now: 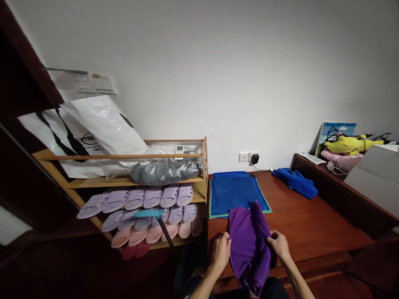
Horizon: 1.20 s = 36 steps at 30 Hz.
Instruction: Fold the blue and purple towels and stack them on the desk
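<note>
A purple cloth (246,236) is stretched between my two hands at the front edge of the wooden table, its lower end hanging toward my lap. My left hand (222,250) pinches its left edge. On the opposite side my right hand (279,244) grips the bunched right edge. The cloth's upper end reaches over a flat blue towel (237,193) with green edging, which lies near the wall. Farther right, a crumpled blue cloth (296,182) rests apart from both hands.
Left of the table stands a wooden shoe rack (199,193) with several slippers (152,197) and a white bag (102,128). A plugged-in black adapter (254,159) is on the wall. At right, a raised ledge holds a yellow plush toy (349,144) and a white box (374,172).
</note>
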Each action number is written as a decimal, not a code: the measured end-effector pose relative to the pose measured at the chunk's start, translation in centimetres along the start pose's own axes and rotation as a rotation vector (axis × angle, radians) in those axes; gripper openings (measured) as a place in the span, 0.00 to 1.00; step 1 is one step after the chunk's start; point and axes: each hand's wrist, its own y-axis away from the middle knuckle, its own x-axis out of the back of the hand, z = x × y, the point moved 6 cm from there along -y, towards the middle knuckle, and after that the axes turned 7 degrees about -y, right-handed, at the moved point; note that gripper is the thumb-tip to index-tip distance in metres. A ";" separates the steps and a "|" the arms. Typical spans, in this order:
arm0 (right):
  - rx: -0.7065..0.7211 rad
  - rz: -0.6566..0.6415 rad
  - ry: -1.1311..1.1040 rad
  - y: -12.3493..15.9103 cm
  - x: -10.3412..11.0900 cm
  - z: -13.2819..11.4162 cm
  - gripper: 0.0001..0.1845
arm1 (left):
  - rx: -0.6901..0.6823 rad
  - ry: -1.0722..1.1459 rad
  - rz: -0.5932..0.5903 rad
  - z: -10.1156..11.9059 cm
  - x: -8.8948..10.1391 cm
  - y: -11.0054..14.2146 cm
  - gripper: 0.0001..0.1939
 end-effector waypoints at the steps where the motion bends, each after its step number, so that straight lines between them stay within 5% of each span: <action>1: -0.023 0.024 -0.001 0.1 0.8 0.9 0.09 | 0.006 -0.004 0.010 -0.2 0.2 0.2 0.11; 5: -0.008 0.188 0.025 2.3 1.5 0.4 0.19 | -0.003 -0.037 0.071 0.8 0.5 1.5 0.21; 9: 0.338 0.052 -0.052 5.0 -3.6 -6.0 0.18 | -0.261 -0.007 0.006 5.3 -1.9 2.7 0.31; 13: 0.371 -0.053 -0.074 5.8 -7.3 -7.8 0.18 | -0.299 0.039 -0.082 6.6 -4.3 2.9 0.29; 16: 0.362 -0.051 -0.031 5.4 -6.4 -5.6 0.17 | -0.308 0.070 -0.066 6.0 -4.2 2.9 0.30; 21: 0.349 -0.031 0.282 4.1 -1.5 1.5 0.24 | -0.280 0.140 -0.055 5.6 -2.7 3.3 0.30; 25: 0.385 -0.185 0.373 2.1 1.6 7.6 0.25 | -0.286 0.141 -0.066 5.8 -2.4 3.6 0.28; 28: 0.275 -0.090 0.463 0.3 4.1 10.9 0.25 | -0.268 0.090 -0.037 5.5 -2.6 3.8 0.24; 32: -0.086 0.134 0.453 -1.0 6.1 13.7 0.29 | -0.255 0.000 -0.029 5.2 -3.3 3.9 0.19; 36: -0.082 0.098 0.215 -2.3 5.8 13.3 0.29 | -0.292 -0.067 -0.038 4.9 -3.5 4.0 0.20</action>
